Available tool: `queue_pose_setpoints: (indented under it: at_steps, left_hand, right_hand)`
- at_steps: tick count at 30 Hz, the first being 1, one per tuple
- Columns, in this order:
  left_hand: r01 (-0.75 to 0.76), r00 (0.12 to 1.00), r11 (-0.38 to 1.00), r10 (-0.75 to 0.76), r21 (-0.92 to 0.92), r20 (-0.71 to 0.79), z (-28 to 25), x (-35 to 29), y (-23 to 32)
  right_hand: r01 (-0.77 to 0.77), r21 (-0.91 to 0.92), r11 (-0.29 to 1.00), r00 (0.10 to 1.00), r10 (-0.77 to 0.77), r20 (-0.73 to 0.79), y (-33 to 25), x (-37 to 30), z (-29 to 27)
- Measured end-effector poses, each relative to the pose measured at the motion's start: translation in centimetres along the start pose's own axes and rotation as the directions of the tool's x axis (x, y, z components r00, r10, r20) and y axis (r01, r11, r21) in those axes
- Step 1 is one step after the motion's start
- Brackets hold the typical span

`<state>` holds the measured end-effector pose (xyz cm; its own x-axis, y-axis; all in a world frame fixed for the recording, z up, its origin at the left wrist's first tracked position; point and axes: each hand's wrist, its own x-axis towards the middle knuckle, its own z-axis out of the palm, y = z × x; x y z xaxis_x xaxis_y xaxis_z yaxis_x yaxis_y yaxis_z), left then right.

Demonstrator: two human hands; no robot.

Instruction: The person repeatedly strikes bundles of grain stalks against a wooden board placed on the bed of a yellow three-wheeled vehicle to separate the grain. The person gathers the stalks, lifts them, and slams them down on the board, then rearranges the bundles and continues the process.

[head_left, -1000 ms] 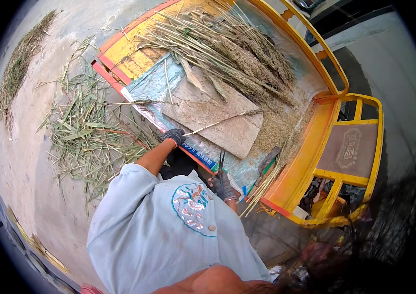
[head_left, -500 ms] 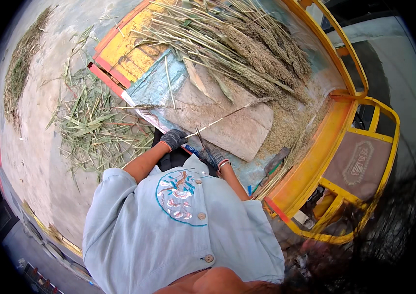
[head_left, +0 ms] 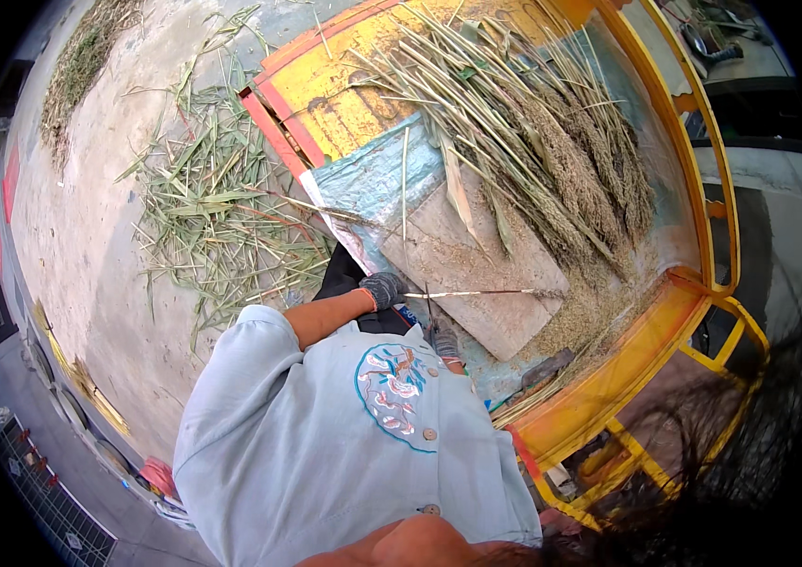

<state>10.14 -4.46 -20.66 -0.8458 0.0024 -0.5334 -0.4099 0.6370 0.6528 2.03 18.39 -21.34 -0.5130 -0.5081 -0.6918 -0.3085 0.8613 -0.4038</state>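
Stalk (head_left: pixel 491 292) extends toward three o'clock from the gloved left hand (head_left: pixel 382 291), whose grip is curled around its near end; its far tip lies over the pale board (head_left: pixel 505 326). At four o'clock from there, the gloved right hand (head_left: pixel 444 342) has its grip wrapped about dark scissors (head_left: pixel 428 304), blades pointing near twelve across the stalk; how far they part, I cannot tell. A stalk heap (head_left: pixel 552 142) lies between one and two, loose leaves (head_left: pixel 217 203) at ten.

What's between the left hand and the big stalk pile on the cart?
In the head view: a flat board, with a pale dry leaf lying partly over it.
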Motion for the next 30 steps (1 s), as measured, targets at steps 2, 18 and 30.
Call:
queue_pose_setpoints:
  at_steps: [2, 18, 30]
  left_hand:
    - [-0.018, 1.000, 0.997, 0.018, 0.070, 0.001, -0.2, 0.1, -1.0]
    - [0.682, 0.552, 0.719, -0.385, 0.135, -0.740, -10.3, -3.5, -18.1]
    - [0.475, 0.805, 0.850, -0.314, 0.229, -0.502, -16.7, -4.2, -19.7]
  right_hand:
    - [0.017, 0.038, 0.999, 1.000, -0.017, -0.007, -1.0, -0.4, -0.9]
    - [-0.283, 0.143, 0.948, 0.952, 0.297, -0.080, -4.0, -3.9, -5.6]
    - [-0.376, 0.554, 0.743, 0.780, 0.576, -0.243, -8.7, -8.0, -5.1]
